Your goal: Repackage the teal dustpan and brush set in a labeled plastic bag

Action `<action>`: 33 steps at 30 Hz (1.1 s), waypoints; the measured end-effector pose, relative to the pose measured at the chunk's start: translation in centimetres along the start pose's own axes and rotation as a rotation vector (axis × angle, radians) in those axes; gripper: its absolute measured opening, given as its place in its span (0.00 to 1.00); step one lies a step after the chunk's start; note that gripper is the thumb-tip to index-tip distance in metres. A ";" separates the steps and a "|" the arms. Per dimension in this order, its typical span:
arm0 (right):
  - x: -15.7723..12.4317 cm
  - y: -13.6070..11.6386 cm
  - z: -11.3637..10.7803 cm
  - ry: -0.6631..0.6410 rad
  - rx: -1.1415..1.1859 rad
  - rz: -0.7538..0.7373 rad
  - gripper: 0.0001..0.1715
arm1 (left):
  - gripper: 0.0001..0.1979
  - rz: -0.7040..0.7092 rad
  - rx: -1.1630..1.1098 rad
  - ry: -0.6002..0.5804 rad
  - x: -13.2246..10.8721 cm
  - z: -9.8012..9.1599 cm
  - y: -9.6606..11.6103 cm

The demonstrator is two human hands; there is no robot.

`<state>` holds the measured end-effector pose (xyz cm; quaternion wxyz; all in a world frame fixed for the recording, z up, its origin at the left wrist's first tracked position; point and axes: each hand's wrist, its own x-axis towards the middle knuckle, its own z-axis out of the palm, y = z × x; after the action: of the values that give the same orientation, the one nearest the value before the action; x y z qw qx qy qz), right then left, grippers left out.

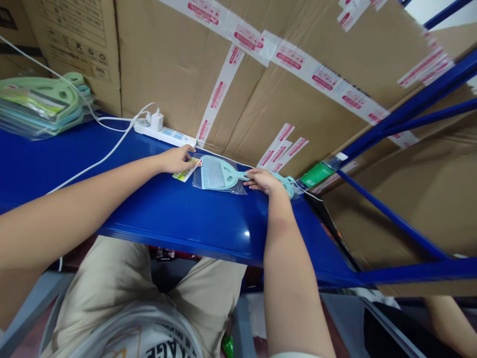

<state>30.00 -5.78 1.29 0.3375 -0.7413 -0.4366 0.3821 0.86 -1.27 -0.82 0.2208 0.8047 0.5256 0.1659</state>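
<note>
Both bare forearms stretch forward, converging. The left hand (178, 158) lies palm-down with fingers curled; the right hand (263, 180) rests lower, its fingers pinched together.

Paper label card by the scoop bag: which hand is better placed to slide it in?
Left, probably. The left hand already rests on the label card at the clear bag end, while the right hand pins the scoop handle at the far end.
</note>
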 end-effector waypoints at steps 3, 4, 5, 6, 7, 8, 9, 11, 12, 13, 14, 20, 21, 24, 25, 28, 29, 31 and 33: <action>0.1 0.1 0.0 -0.052 0.004 -0.016 0.13 | 0.38 -0.060 0.048 0.035 -0.3 -0.4 0.4; 0.1 0.1 0.0 -0.072 0.007 -0.018 0.13 | 0.39 -0.072 0.081 0.037 -0.4 -0.6 0.5; 0.1 0.1 0.0 -0.094 0.009 -0.019 0.13 | 0.40 -0.077 0.107 0.033 -0.5 -0.7 0.6; 0.0 0.0 0.0 -0.120 0.008 -0.020 0.13 | 0.40 -0.078 0.124 0.028 -0.6 -0.8 0.6; -0.1 0.0 0.0 -0.149 0.002 -0.023 0.13 | 0.40 -0.078 0.132 0.025 -0.6 -0.8 0.6; -0.1 -0.1 -0.1 -0.182 -0.006 -0.028 0.12 | 0.39 -0.079 0.135 0.029 -0.6 -0.9 0.6; -0.2 -0.1 -0.1 -0.217 -0.016 -0.033 0.12 | 0.38 -0.082 0.139 0.038 -0.6 -0.9 0.6; -0.4 -0.2 -0.1 -0.283 -0.034 -0.040 0.11 | 0.37 -0.087 0.161 0.050 -0.6 -0.9 0.4; -0.6 -0.3 0.0 -0.309 -0.043 -0.040 0.11 | 0.37 -0.095 0.176 0.049 -0.6 -0.9 0.4; -0.7 -0.4 0.0 -0.328 -0.050 -0.036 0.12 | 0.37 -0.104 0.188 0.045 -0.5 -1.0 0.4; -0.9 -0.5 0.1 -0.337 -0.056 -0.032 0.12 | 0.37 -0.118 0.199 0.038 -0.5 -1.1 0.3; -1.7 -1.0 0.3 -0.309 -0.069 -0.012 0.16 | 0.39 -0.187 0.297 -0.009 -0.4 -1.8 0.3; -1.6 -1.0 0.3 -0.314 -0.072 -0.011 0.16 | 0.38 -0.195 0.316 -0.012 -0.4 -2.0 0.3; -1.2 -0.8 0.2 -0.343 -0.073 -0.015 0.14 | 0.38 -0.216 0.343 -0.016 -0.4 -2.2 0.3; -1.1 -0.8 0.1 -0.350 -0.072 -0.017 0.13 | 0.38 -0.218 0.341 -0.014 -0.4 -2.3 0.3; -0.9 -0.7 0.2 -0.346 -0.067 -0.020 0.13 | 0.40 -0.208 0.332 -0.010 -0.4 -2.3 0.2; -0.9 -0.7 0.2 -0.338 -0.067 -0.020 0.13 | 0.40 -0.200 0.331 -0.013 -0.4 -2.3 0.1; -1.0 -0.7 0.4 -0.325 -0.068 -0.020 0.13 | 0.38 -0.191 0.326 -0.027 -0.3 -2.3 0.0; -0.9 -0.7 0.4 -0.319 -0.065 -0.022 0.13 | 0.37 -0.187 0.321 -0.036 -0.2 -2.2 -0.1</action>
<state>29.08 -6.28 1.91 0.2440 -0.6769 -0.5046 0.4771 -0.39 -1.03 0.97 0.1138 0.7799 0.6139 0.0442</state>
